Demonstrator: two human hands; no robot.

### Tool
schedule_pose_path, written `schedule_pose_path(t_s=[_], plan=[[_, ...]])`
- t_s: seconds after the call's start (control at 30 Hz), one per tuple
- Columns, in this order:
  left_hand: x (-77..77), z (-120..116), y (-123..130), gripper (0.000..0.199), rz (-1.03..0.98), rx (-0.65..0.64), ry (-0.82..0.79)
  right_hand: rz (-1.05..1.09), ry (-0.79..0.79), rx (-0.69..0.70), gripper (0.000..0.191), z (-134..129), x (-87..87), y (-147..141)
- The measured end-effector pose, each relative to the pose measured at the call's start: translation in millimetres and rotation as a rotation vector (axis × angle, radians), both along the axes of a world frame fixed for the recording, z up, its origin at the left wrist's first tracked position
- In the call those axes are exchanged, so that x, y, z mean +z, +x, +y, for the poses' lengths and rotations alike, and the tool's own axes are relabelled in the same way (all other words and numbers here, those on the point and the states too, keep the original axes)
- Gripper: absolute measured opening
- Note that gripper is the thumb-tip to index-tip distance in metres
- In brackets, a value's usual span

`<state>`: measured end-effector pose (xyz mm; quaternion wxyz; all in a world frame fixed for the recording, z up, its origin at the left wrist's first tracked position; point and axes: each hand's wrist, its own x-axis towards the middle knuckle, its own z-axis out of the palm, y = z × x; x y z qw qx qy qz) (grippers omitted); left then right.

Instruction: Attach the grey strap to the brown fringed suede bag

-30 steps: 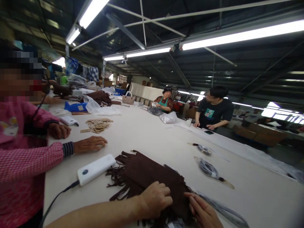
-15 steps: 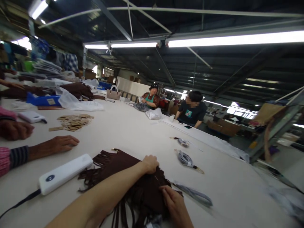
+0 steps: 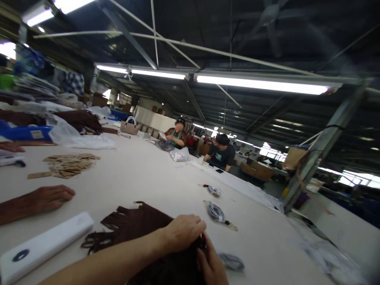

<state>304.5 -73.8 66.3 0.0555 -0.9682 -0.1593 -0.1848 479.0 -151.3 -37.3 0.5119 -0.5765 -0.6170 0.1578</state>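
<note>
A dark brown fringed bag (image 3: 139, 221) lies on the white table at the bottom centre. My left hand (image 3: 185, 232) reaches over it with bent fingers closed on its right edge. Close against it, my right hand (image 3: 211, 261) pinches the same edge from the near side. A small shiny metal piece shows between the hands. To the right of the bag rest a grey strap bundle (image 3: 231, 261) and two coiled straps (image 3: 215, 211) with metal clips. The lower part of the bag is dark and cut off by the frame.
A white device (image 3: 47, 245) lies at the lower left, near another person's hand (image 3: 44, 200). Beyond are a pile of tan tags (image 3: 69, 164), a plastic bag (image 3: 80, 138) and a blue tray (image 3: 29, 132). Two people stand or sit across the table (image 3: 148, 170).
My hands have come together at the bag's edge; my right hand has risen to my left. The view has shifted, so the table's things appear lower and further left.
</note>
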Motion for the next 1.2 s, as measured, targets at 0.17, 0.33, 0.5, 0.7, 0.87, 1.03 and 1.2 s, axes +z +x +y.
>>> schedule_pose_path(t_s=[0.17,0.33,0.5,0.7,0.87,1.03,1.2], plan=[[11.9,-12.3,-12.4,0.02,0.022,0.023,-0.055,-0.043,-0.035,0.055,0.046,-6.5,11.0,0.6],[-0.8,23.8,-57.7,0.025,0.082,0.228,-0.122,-0.17,-0.05,-0.053,0.042,-14.8,13.7,10.1],[-11.1,66.3,-135.3,0.027,0.055,0.528,-0.21,-0.162,-0.085,-0.119,0.041,-15.5,13.1,16.4],[-1.0,55.4,-125.2,0.047,0.066,0.328,-0.385,-0.192,-0.01,-0.115,0.048,-19.9,19.2,0.3],[8.2,52.4,-91.8,0.022,0.136,0.12,-0.682,-0.176,0.018,-0.155,0.054,-23.9,23.7,2.7],[36.0,50.0,-87.0,0.011,0.045,0.113,-0.586,-0.095,0.064,-0.214,0.056,-22.9,31.3,-2.7],[90.5,12.0,-84.6,0.015,-0.198,0.281,0.106,0.018,0.104,-0.278,0.069,-25.9,40.7,-9.3]])
